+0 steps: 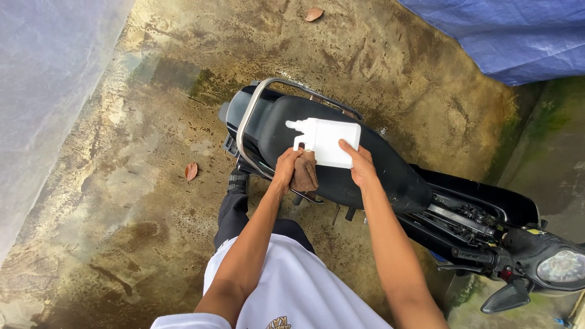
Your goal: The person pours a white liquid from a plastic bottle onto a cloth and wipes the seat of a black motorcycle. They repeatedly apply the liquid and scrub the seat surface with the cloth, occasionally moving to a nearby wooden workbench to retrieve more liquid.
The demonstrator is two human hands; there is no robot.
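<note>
Stained, mottled concrete floor (122, 201); dry leaf (191, 171) lying left. Left hand (286, 167) closed around crumpled brown rag (304, 173). Boxy white plastic jug (324, 141) lies on smooth black motorcycle seat (378, 176); right hand (362, 164) loosely open, fingers resting on jug's near-right corner.

single head view, looking steeply down, close over motorcycle seat (341, 164), wet concrete floor (122, 201) around.
</note>
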